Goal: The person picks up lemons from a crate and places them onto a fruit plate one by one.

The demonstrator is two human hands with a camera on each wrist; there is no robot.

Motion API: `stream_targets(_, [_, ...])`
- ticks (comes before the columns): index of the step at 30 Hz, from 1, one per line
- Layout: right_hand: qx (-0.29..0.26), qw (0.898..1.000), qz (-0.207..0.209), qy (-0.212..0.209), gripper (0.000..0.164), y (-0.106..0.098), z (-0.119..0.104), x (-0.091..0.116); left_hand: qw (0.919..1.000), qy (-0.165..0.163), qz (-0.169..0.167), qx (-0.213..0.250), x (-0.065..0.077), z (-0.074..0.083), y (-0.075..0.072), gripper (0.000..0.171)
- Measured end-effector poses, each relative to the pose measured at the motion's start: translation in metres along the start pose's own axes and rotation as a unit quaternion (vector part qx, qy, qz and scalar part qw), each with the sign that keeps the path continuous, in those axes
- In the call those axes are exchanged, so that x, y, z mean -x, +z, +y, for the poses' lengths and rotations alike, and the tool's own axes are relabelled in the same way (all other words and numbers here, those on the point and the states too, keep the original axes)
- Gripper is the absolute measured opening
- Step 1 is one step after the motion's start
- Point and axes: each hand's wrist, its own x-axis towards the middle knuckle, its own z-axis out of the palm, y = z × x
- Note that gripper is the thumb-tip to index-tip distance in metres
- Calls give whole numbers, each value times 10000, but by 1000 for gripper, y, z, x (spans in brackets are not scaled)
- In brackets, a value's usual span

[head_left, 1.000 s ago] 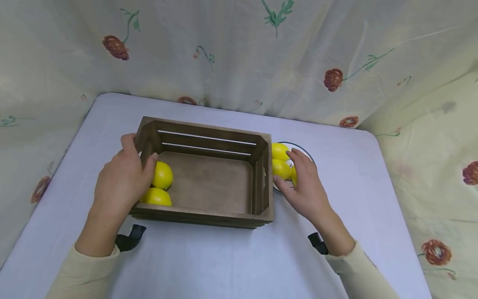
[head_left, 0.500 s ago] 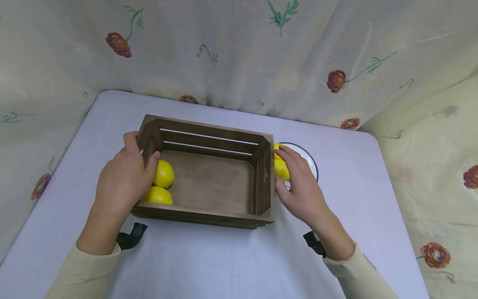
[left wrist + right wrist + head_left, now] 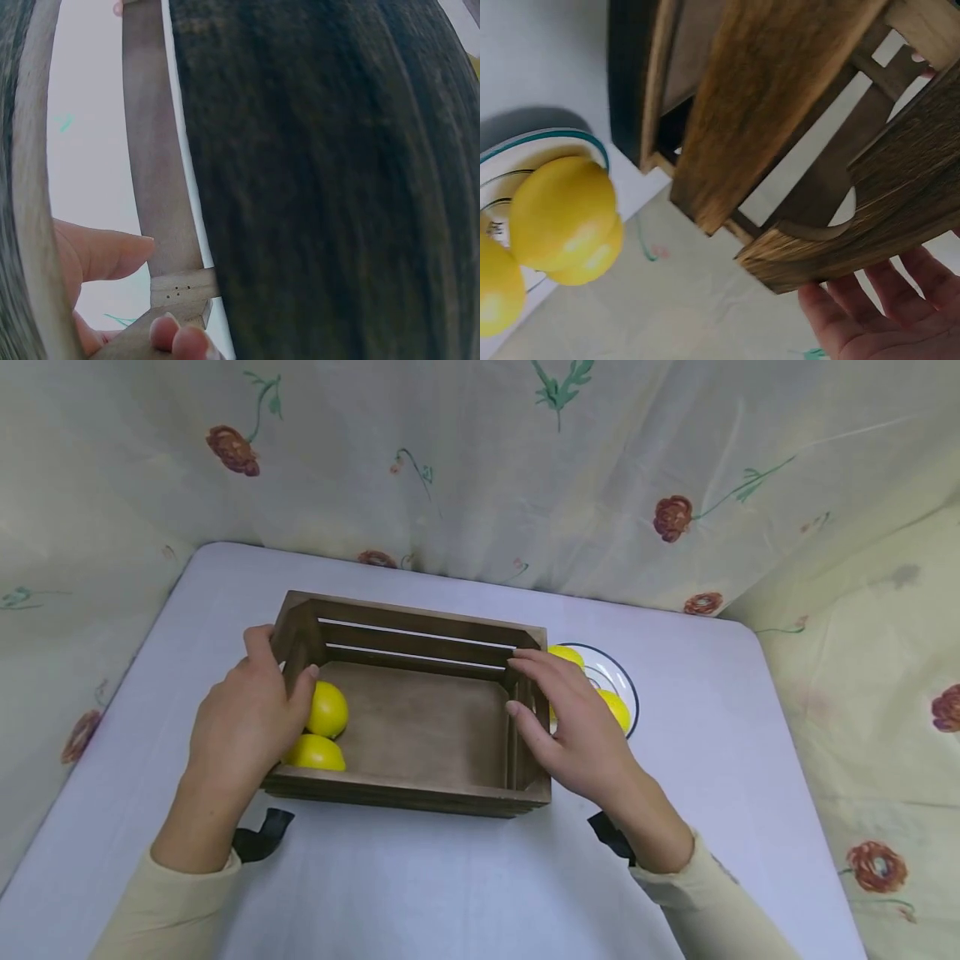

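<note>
The wooden crate stands between both hands. The left hand grips its near end, thumb over the rim; the right hand holds nothing, fingers spread and gently bent at the opposite rim, firm contact unconfirmed. Risk: lifting on the left grip alone would probably tilt the crate. The plate lies just outside the right hand; a sideways shove could strike it and dislodge its lemons. Two loose lemons beside the left thumb could roll toward the right hand under any tilt. Compared with half a second ago, the right hand has shifted from the plate onto the crate's end, uncovering a lemon; the left grip is unchanged.
</note>
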Motion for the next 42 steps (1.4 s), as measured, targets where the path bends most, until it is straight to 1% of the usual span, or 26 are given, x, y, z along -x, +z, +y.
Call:
stream_targets(3, [22, 9999, -17, -128, 48, 1, -5, -5, 10000, 11, 12, 6, 0, 1, 1, 69])
stream_targets(9, [78, 9989, -295, -351, 45, 7, -13, -13, 10000, 63, -7, 37, 0, 4, 2, 70])
stream_targets(12, [62, 9983, -423, -401, 47, 10, -16, -14, 9999, 92, -18, 55, -1, 6, 3, 69])
stream_targets(16, [-28, 9965, -607, -580, 48, 15, -18, -13, 9999, 102, -27, 24, -1, 8, 3, 69])
stream_targets(20, [-45, 9954, -671, -686, 47, 18, -18, -13, 9999, 117, -39, -12, -1, 9, 3, 69])
stream_targets(24, [48, 9949, -714, -707, 47, 20, -19, -14, 9999, 60, -74, -63, -2, 9, 2, 70])
stream_targets(31, [175, 9923, -942, -792, 47, 21, -23, -18, 9999, -1, -83, -56, -2, 6, 2, 70])
stream_targets(34, [116, 9917, -1027, -759, 47, 21, -26, -19, 10000, 2, -72, -23, -2, 5, 2, 70])
stream_targets(38, [77, 9924, -1022, -687, 47, 22, -28, -19, 9999, 3, -114, 3, -2, 4, 2, 71])
stream_targets(42, [372, 9898, -1286, -491, 49, 29, -32, -22, 9997, -90, -222, 4, -1, 1, -2, 72])
